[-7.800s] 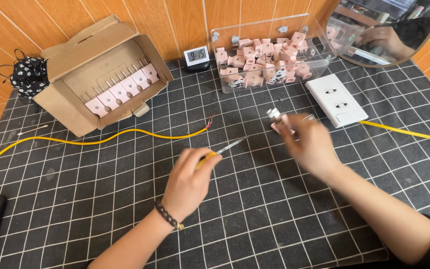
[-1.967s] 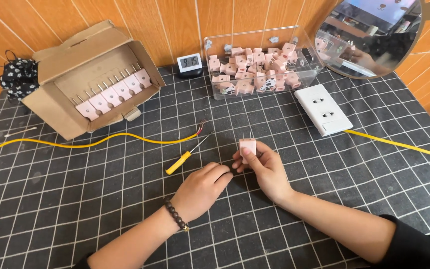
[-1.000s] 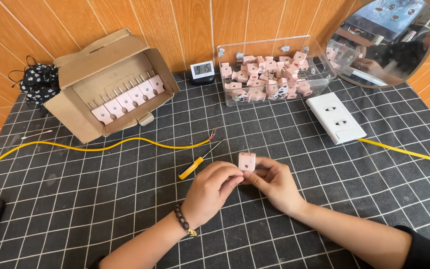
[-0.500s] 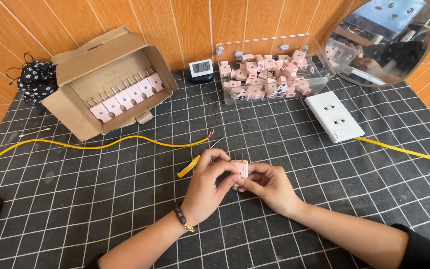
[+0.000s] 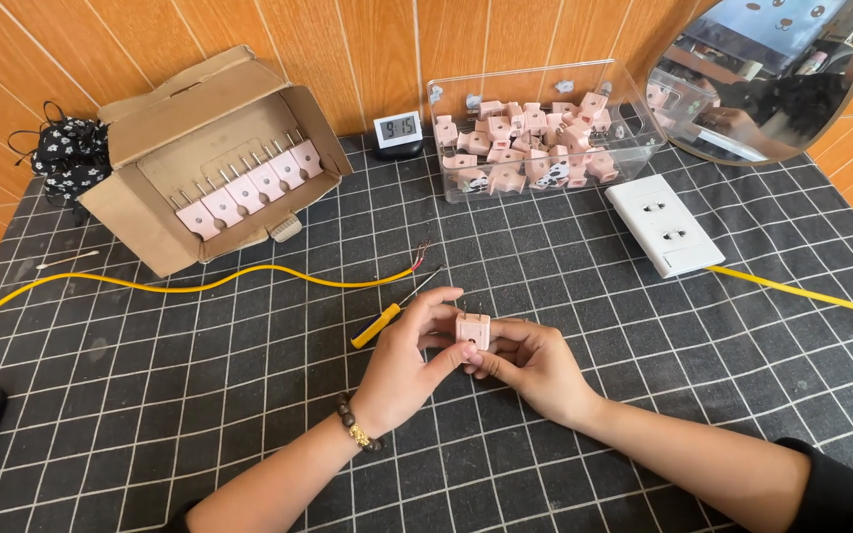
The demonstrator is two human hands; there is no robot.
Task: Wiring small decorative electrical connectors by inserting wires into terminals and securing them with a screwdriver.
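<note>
Pinching pink plug (image 5: 473,331), left hand (image 5: 402,365), right hand (image 5: 535,367), mid-mat

Small pink plug (image 5: 472,331), prongs up, pinched between both hands.

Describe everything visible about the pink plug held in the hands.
The pink plug is a small, squarish block that looks like plastic, with a dark hole in its near face and two thin metal prongs pointing up and away. It is held just above the black gridded mat, pinched between the left hand and the right hand. A yellow-handled screwdriver lies just left of it, not touching.
</note>
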